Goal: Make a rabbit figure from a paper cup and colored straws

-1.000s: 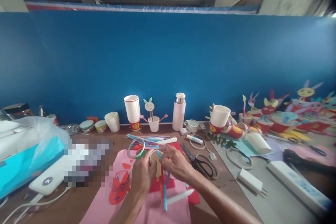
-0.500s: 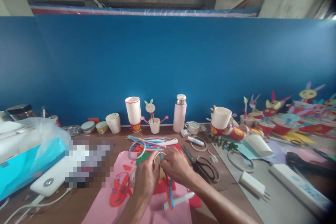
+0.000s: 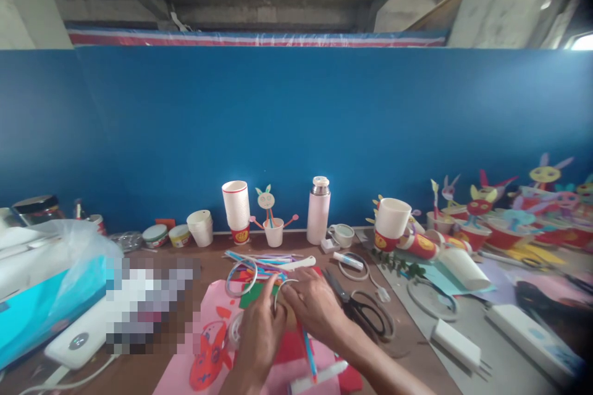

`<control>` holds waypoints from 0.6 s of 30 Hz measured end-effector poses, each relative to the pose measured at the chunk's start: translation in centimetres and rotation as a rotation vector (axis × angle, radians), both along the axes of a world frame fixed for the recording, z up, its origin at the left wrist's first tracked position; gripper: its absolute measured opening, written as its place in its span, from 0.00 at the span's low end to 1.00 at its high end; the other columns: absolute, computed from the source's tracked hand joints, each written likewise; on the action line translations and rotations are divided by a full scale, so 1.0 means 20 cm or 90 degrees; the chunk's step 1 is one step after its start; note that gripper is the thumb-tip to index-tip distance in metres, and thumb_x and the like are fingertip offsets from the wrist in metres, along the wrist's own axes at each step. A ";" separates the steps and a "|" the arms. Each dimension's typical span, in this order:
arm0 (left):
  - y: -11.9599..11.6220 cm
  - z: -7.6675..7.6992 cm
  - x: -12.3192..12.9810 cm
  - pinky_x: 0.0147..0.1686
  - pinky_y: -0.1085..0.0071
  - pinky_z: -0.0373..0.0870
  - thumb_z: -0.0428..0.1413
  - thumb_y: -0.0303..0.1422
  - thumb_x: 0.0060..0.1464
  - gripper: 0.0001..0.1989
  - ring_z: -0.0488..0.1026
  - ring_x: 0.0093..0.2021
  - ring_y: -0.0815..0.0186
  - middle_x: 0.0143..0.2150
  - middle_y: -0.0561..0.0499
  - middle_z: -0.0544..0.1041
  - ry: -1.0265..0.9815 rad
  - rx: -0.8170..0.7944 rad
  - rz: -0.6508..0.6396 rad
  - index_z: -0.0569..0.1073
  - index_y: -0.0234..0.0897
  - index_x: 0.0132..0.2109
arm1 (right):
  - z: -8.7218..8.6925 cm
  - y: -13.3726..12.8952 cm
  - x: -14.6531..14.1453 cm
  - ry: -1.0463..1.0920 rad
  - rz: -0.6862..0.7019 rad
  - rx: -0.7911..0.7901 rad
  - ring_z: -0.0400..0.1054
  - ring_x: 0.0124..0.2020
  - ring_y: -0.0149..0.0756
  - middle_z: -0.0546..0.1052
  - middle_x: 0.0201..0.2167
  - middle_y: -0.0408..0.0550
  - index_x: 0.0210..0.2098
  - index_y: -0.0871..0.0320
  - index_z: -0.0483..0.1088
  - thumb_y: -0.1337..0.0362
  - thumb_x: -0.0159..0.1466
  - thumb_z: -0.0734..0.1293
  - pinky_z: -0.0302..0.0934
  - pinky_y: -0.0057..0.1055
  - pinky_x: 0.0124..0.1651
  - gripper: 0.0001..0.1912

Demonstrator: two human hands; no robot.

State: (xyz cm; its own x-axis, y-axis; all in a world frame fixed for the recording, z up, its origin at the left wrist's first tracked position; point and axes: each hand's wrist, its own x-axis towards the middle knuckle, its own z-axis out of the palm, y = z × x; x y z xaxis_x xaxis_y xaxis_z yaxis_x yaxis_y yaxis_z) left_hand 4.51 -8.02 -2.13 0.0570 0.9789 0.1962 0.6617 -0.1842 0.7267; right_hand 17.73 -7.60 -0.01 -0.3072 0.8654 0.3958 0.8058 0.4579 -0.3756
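My left hand (image 3: 260,324) is closed round the left side of a paper cup (image 3: 279,297), of which mainly the curved white rim shows between my hands. My right hand (image 3: 315,302) bends over the cup's right side, fingers closed on a pair of blue and red straws (image 3: 309,355). These stick out below that hand, towards me; their upper part is hidden by my fingers. Beneath lie a pink paper sheet (image 3: 178,352) and red paper (image 3: 294,345). A red paper animal cut-out (image 3: 206,361) with drawn features lies left of my left hand.
Black-handled scissors (image 3: 365,315) lie right of my right hand. Behind are loose straws (image 3: 269,262), stacked paper cups (image 3: 236,207), a finished cup figure (image 3: 273,231) and a pink thermos (image 3: 319,213). A white marker (image 3: 319,378) lies in front; a power bank (image 3: 76,342) is left.
The straws' lower ends have swung slightly right and towards me. Both hands stay closed at the cup. My view has tilted up a little.
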 end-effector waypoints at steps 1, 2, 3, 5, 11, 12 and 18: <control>0.00 0.01 0.00 0.45 0.63 0.64 0.44 0.28 0.52 0.24 0.71 0.48 0.56 0.48 0.41 0.75 -0.006 -0.012 0.011 0.63 0.33 0.57 | 0.00 -0.01 0.00 0.000 0.002 0.025 0.64 0.42 0.38 0.74 0.34 0.47 0.25 0.57 0.72 0.64 0.65 0.55 0.53 0.32 0.45 0.18; 0.00 0.02 -0.01 0.46 0.62 0.64 0.45 0.29 0.51 0.24 0.70 0.49 0.55 0.49 0.41 0.74 -0.009 -0.025 0.016 0.64 0.34 0.56 | 0.01 -0.02 -0.01 0.002 -0.006 0.051 0.62 0.47 0.41 0.74 0.38 0.50 0.27 0.57 0.73 0.64 0.65 0.56 0.52 0.34 0.49 0.17; 0.01 0.03 -0.01 0.46 0.62 0.64 0.45 0.29 0.51 0.23 0.69 0.50 0.54 0.49 0.41 0.74 -0.015 -0.033 0.015 0.66 0.35 0.55 | 0.01 -0.03 -0.01 0.007 -0.019 0.076 0.60 0.50 0.43 0.73 0.43 0.52 0.29 0.58 0.74 0.63 0.64 0.56 0.50 0.37 0.51 0.16; 0.02 0.03 -0.02 0.46 0.62 0.63 0.47 0.29 0.49 0.21 0.70 0.49 0.54 0.49 0.42 0.74 -0.035 -0.033 0.004 0.68 0.36 0.51 | 0.01 -0.04 -0.02 0.026 -0.032 0.116 0.58 0.52 0.47 0.71 0.47 0.56 0.31 0.59 0.74 0.63 0.64 0.57 0.50 0.40 0.53 0.15; 0.08 -0.04 -0.05 0.31 0.70 0.67 0.47 0.26 0.44 0.16 0.74 0.32 0.61 0.32 0.48 0.78 -0.212 -0.068 -0.091 0.72 0.34 0.41 | 0.03 0.02 0.06 0.238 0.068 0.039 0.66 0.43 0.38 0.74 0.40 0.50 0.34 0.58 0.71 0.66 0.63 0.60 0.57 0.34 0.47 0.08; 0.09 -0.05 -0.07 0.28 0.72 0.67 0.47 0.26 0.43 0.15 0.74 0.29 0.62 0.29 0.49 0.77 -0.249 -0.079 -0.105 0.72 0.33 0.40 | 0.04 0.04 0.08 0.279 0.089 -0.006 0.66 0.44 0.37 0.73 0.41 0.49 0.34 0.57 0.71 0.65 0.62 0.61 0.57 0.33 0.48 0.07; 0.10 -0.06 -0.12 0.21 0.75 0.62 0.52 0.30 0.41 0.13 0.70 0.22 0.66 0.23 0.52 0.74 -0.405 -0.117 -0.100 0.73 0.31 0.37 | 0.11 0.04 0.15 0.299 0.281 -0.155 0.60 0.54 0.39 0.67 0.51 0.49 0.37 0.56 0.72 0.67 0.56 0.68 0.53 0.35 0.55 0.08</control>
